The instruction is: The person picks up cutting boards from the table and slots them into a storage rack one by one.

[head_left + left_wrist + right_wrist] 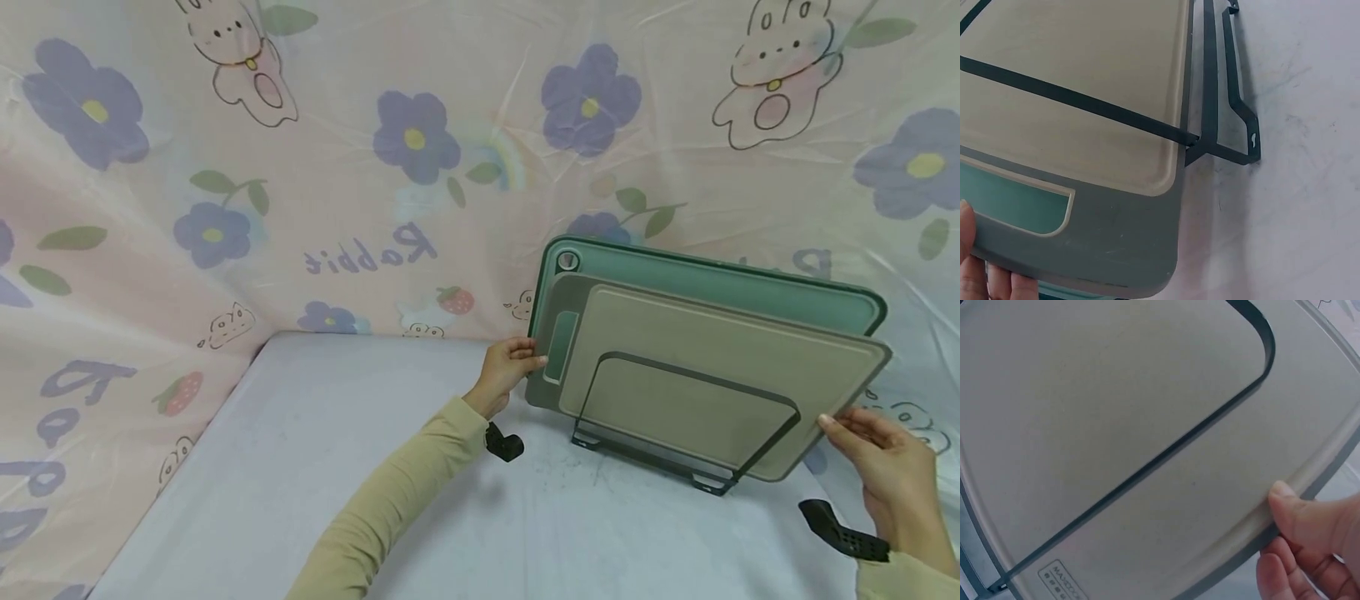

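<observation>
A beige cutting board point(667, 325) with a grey border and a handle slot leans in a dark metal rack point(697, 374), behind the rack's front loop. My left hand point(498, 375) pinches the board's slotted left end, thumb on the front face and fingers behind in the left wrist view. At the opposite end my right hand point(888, 467) grips the edge, its thumb point(1291, 509) flat on the front and the other fingers curled under. A green cutting board point(720, 273) with a round hole stands right behind the beige one and shows through its slot.
The rack's feet stand on a table with a pale cloth point(337, 467). A printed curtain point(322, 167) with flowers and rabbits hangs at the back and left. Dark curved wrist mounts point(506, 443) jut out beside both hands.
</observation>
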{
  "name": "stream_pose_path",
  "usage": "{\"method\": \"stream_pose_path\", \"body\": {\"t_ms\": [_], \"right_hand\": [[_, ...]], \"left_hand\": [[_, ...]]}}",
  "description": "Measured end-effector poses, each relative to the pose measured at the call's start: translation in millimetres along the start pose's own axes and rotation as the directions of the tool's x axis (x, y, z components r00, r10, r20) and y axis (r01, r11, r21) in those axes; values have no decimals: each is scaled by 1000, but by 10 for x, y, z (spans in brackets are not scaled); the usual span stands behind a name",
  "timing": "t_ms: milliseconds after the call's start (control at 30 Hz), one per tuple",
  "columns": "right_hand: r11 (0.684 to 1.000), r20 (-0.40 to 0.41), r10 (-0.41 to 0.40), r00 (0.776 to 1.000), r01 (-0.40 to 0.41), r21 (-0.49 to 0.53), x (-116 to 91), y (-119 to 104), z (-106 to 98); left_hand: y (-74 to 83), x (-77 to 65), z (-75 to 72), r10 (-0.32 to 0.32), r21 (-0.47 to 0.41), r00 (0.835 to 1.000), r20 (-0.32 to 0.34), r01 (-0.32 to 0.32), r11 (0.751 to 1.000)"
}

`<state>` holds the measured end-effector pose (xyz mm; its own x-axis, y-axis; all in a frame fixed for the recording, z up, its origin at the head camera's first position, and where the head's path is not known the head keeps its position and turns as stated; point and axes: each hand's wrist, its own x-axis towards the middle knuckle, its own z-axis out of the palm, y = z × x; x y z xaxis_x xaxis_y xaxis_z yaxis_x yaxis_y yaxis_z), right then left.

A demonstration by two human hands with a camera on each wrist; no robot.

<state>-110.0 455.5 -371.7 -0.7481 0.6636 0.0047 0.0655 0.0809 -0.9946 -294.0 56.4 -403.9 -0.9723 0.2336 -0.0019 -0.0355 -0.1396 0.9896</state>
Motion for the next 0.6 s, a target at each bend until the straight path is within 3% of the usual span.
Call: {"method": "stream_pose_path", "body": {"t_ms": [167,400,600], "right_hand": [[995,41,-2,999,-2,104,18,56,-15],[953,131,11,991,-50,297,-13,112,-23],[947,41,29,999,-41,319,-21,128,47]], "left_hand": [[-26,11,-12,-7,-19,1000,19,8,1000],[-27,17,-31,-29,2,999,32,29,1000],[-1,6,-57,-14,39,999,49,13,999]]}}
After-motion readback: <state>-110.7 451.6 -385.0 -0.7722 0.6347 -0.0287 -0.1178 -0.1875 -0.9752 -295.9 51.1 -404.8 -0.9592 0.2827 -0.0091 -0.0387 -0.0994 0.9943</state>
